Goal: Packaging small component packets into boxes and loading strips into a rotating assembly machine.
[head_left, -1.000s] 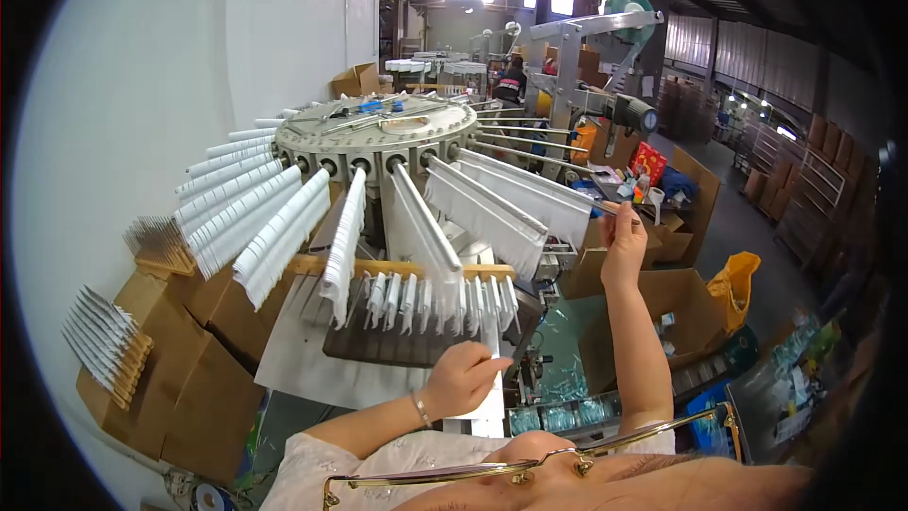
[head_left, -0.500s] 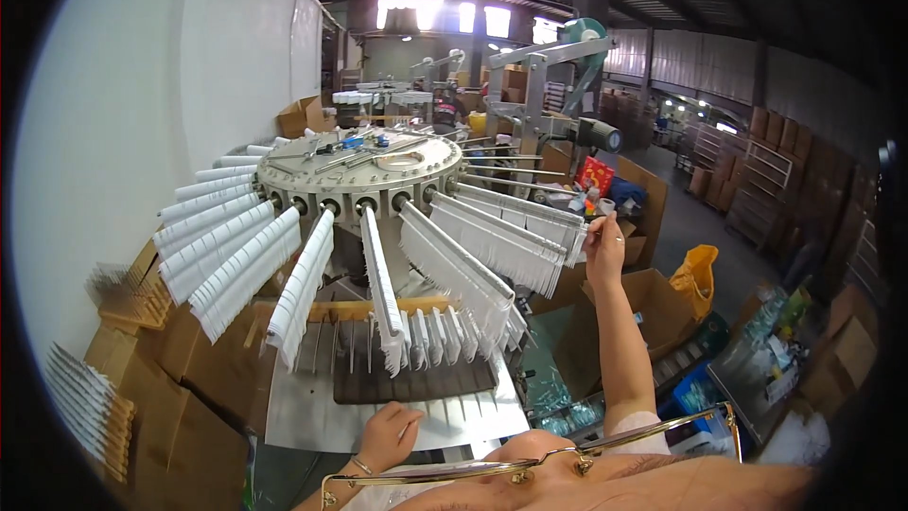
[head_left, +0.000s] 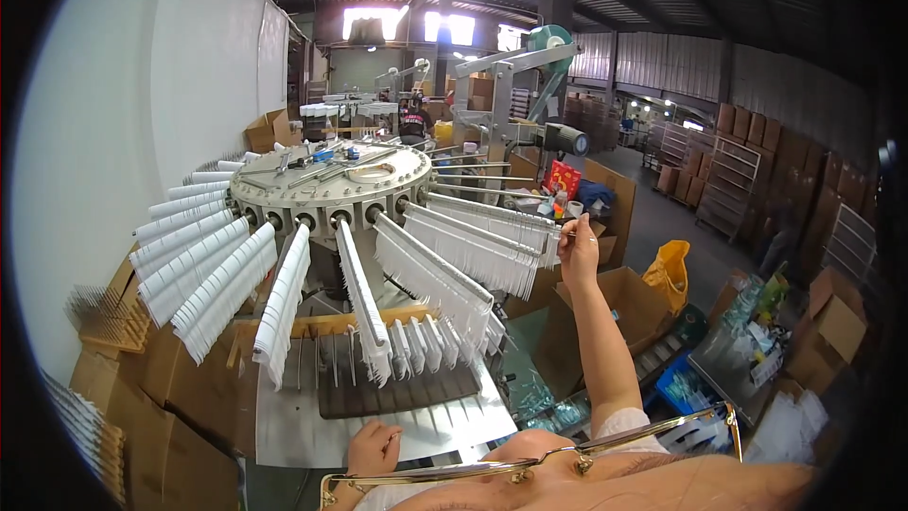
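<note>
A round pale metal carousel carries radiating rods hung with rows of thin white strips. At its right side, my right hand is raised with the fingers pinched at the outer end of one strip-laden rod. My left hand is low, by the front edge of a shiny metal sheet, its fingers curled together. Whatever it holds, if anything, is too small to make out. Beyond it on the sheet lies a dark slab, with upright rods and a row of white strips above it.
Racks of thin metal pins stand at the left beside cardboard boxes. An open carton and a yellow bag sit to the right. A grey machine frame rises behind the carousel, and a person is farther back.
The view has shifted, so the carousel and my right hand appear farther left. My right hand stays at the rod end. My left hand has drawn slightly lower, toward me.
</note>
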A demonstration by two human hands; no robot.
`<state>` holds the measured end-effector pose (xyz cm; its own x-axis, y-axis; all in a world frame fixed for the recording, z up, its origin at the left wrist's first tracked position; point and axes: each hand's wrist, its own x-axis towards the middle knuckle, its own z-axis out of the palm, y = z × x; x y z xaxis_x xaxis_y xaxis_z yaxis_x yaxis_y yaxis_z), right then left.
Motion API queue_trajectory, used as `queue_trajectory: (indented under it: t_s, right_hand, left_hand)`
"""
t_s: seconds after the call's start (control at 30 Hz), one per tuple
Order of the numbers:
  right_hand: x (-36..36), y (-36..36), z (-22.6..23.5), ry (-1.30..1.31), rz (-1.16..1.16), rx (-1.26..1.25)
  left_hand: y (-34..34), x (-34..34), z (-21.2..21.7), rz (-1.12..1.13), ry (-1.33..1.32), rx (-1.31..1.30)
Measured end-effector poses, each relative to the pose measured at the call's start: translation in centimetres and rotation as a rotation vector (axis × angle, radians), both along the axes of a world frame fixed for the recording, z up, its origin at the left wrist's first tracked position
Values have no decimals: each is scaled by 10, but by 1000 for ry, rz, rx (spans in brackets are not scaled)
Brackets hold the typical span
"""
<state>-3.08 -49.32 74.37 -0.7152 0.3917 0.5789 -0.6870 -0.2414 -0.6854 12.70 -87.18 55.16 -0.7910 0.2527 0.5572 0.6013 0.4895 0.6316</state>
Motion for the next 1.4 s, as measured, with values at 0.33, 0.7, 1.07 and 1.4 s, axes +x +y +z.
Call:
queue_trajectory:
  t_s: [0.33,0.7,1.07,1.4]
  right_hand:
    - [17,1,6,46,56,-71]
    - [11,7,0,21,32,-52]
    - [21,12,3,1,31,-130]
    - [52,53,2,44,-49,-243]
  left_hand:
    - [4,2,-1,10,-37,-6]
    - [8,2,-5,26,-55,-3]
    - [7,-3,-14,9,-39,14]
    - [10,-1,-14,19,20,27]
